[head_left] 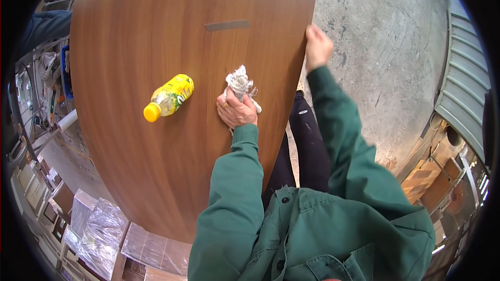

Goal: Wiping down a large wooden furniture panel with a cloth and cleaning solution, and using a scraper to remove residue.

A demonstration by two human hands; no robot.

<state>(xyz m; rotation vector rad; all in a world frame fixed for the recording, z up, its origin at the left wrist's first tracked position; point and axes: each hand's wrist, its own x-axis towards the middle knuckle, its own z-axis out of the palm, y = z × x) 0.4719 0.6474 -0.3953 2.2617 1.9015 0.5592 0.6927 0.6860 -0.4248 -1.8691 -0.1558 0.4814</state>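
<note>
A large brown wood-grain board [156, 171] lies flat in front of me. My left hand [237, 110] is closed round a crumpled white rag [239, 80] and presses it on the board. At the board's right edge is my right hand [318, 48], its fingers curled against that edge; part of them is hidden. Left of the rag, a yellow-labelled plastic bottle [174, 93] with a yellow cap lies on its side. Farther off, a thin flat grey strip [227, 25] rests on the wood.
Beyond the left edge shows a blue sleeve [49, 28], seemingly another person's. Plastic-wrapped flat packages [101, 231] are stacked at the lower left. Concrete floor [385, 57] runs along the right, up to a grey ribbed metal panel [463, 73]. Wooden pieces [422, 179] stand at the lower right.
</note>
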